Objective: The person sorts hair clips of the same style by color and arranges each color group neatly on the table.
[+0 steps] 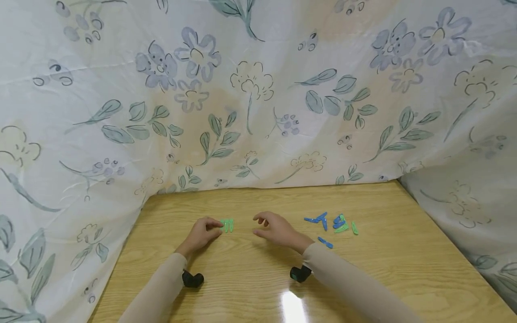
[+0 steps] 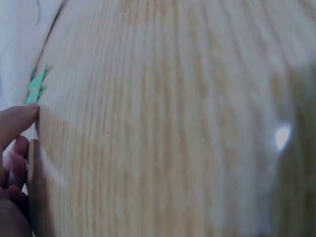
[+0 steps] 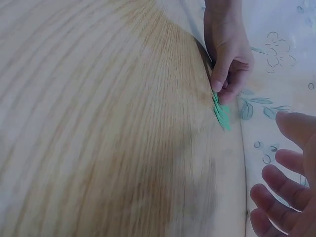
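Several green hair clips [image 1: 231, 225] lie side by side in a short row on the table. My left hand [image 1: 203, 232] is at the row's left end, its thumb and fingertips pinching the nearest green clip; the fingers partly hide it. The right wrist view also shows the left hand [image 3: 231, 59] at the green clips [image 3: 221, 116]. To the right of the row, my right hand [image 1: 276, 229] hovers with spread, slightly bent fingers and holds nothing. In the left wrist view, the green clips [image 2: 35, 89] appear just beyond a fingertip.
Loose blue hair clips [image 1: 323, 217] lie right of my right hand, one blue clip [image 1: 325, 242] nearer me. Blue and green clips overlap in a small heap [image 1: 341, 228], with a single green clip [image 1: 354, 228] beside it. A floral cloth [image 1: 258, 112] hangs behind the wooden table [image 1: 242, 278].
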Demonstrator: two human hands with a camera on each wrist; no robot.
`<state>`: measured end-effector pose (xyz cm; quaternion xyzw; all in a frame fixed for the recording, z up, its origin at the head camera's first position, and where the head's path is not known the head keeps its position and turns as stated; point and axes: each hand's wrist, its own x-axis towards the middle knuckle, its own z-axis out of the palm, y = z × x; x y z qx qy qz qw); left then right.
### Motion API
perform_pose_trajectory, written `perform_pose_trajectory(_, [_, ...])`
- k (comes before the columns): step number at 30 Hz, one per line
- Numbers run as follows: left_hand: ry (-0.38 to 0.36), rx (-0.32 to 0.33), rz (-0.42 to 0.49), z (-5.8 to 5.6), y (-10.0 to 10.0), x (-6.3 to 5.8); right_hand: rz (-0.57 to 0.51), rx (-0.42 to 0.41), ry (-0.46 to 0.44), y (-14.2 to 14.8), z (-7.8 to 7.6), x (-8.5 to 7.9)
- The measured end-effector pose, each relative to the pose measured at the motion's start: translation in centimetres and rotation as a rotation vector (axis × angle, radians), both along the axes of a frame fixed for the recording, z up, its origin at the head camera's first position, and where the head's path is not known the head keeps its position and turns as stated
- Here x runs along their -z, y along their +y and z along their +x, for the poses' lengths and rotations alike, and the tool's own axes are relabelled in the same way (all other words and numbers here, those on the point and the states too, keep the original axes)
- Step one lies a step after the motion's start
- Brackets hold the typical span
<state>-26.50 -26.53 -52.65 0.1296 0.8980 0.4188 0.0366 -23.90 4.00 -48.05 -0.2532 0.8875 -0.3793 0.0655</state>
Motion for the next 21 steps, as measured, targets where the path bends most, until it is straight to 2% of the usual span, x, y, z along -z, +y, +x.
perform_pose_trajectory(13, [-0.004, -0.022, -0.011, 0.4, 0.0, 0.3, 0.027, 0.054, 0.034, 2.7, 1.7, -0.1])
perform_pose_trajectory(21, [0.008, -0.021, -0.007, 0.7, 0.3, 0.3, -0.006, 0.125, 0.028, 4.7, 2.8, -0.1])
